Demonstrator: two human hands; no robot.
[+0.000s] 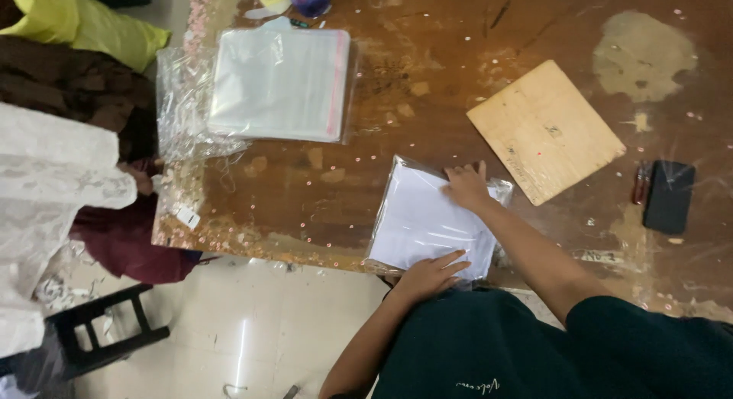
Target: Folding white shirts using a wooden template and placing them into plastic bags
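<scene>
Head view: your left hand (431, 274) and right hand (466, 187) press flat, fingers together, on the bagged white garment (424, 219) at the desk (427, 86) edge, holding it steady, gripping nothing.

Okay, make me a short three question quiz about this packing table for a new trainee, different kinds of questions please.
1. True or false: both hands rest on the white packet in a clear bag.
2. Which lies nearest the right hand? A) wooden board B) dark phone C) stack of clear bags
3. Fill in: the left hand presses the packet's ___ edge, the one nearest the person.

Key: 1 true; 2 A; 3 near.
</scene>
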